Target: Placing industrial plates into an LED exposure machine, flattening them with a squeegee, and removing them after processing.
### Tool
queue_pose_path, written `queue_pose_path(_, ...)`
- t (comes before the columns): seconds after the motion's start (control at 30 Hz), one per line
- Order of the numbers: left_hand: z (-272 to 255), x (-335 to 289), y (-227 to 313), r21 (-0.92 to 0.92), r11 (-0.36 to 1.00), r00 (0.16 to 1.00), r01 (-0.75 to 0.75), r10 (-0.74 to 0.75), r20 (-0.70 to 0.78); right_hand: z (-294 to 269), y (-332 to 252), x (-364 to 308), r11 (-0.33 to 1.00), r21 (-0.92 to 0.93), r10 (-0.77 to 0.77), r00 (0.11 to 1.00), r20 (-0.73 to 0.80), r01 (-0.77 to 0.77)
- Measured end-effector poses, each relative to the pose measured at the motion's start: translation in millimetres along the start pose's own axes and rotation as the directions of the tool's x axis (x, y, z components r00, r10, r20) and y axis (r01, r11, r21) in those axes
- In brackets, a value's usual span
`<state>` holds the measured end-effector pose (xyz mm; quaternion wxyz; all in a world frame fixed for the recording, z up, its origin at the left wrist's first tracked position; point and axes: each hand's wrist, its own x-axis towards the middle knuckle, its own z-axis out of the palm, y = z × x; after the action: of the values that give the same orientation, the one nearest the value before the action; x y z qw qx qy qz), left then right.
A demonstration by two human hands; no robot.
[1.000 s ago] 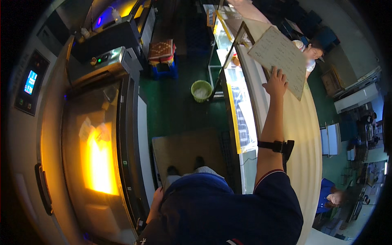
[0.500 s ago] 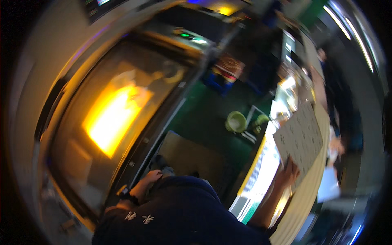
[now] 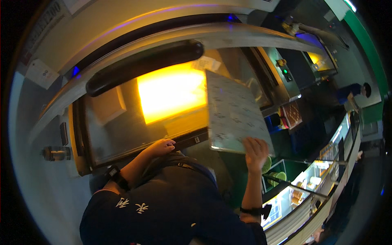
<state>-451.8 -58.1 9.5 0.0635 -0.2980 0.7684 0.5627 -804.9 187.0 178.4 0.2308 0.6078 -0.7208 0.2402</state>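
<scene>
A thin, rectangular grey panel (image 3: 234, 110) with rows of small dark print marks hangs tilted in front of me. My right hand (image 3: 256, 153) grips its near right corner, thumb and fingers on opposite faces. The panel's far left edge overlaps the machine bed (image 3: 126, 136), beside a bright yellow glowing rectangle (image 3: 173, 92). My left hand (image 3: 161, 148) is at the bed's front edge, close to my waist, its fingers loosely bent with nothing visible in them. Whether it touches the edge I cannot tell.
A thick black padded bar (image 3: 145, 67) spans the machine above the glow. A pale board (image 3: 108, 105) lies on the bed's left side. Green buckets (image 3: 277, 177) stand right of my right forearm, beside a lit bench (image 3: 300, 190). Another person (image 3: 353, 92) is far right.
My view has swung right, from between machine and bench to facing the machine. The panel has left the lit bench in my right hand and is now partly over the bed. My left hand stays near my waist.
</scene>
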Motion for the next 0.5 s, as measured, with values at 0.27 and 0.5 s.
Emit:
queue_pose_path(0.27, -99, -36, 109, -0.175, 0.98, 0.919, -0.094, 0.018, -0.393, 237, -31, 41, 0.957, 0.26, -0.219, 0.905, 0.364, 0.127)
queue_pose_path(0.5, -145, -91, 239, -0.082, 0.601, 0.494, -0.795, 0.564, -0.662, 326, -41, 49, 0.957, 0.283, -0.241, 0.716, 0.655, 0.064)
